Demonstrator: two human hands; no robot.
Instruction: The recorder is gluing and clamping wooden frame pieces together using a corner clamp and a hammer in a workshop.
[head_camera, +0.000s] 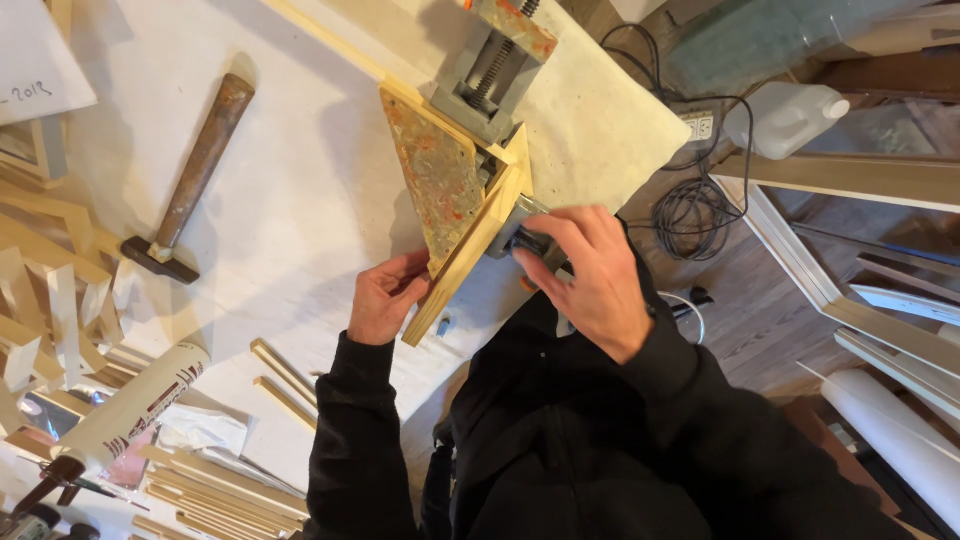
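A rusty metal corner clamp (438, 178) sits on the pale worktop (300, 200), with two light wooden strips (470, 250) set in it at a right angle. My left hand (385, 295) grips the near strip from the left side. Over the near clamp screw (530, 240) my right hand (590, 275) is closed, fingers wrapped around its handle. The far screw (497, 62) of the clamp points away toward the top of the view.
A hammer (190, 180) with a wooden handle lies at the left. Wood offcuts (60, 290), a glue cartridge (135, 405) and thin strips (285, 385) crowd the near left. A coiled cable (690, 210), a plastic jug (785, 118) and long mouldings (850, 175) lie right of the bench.
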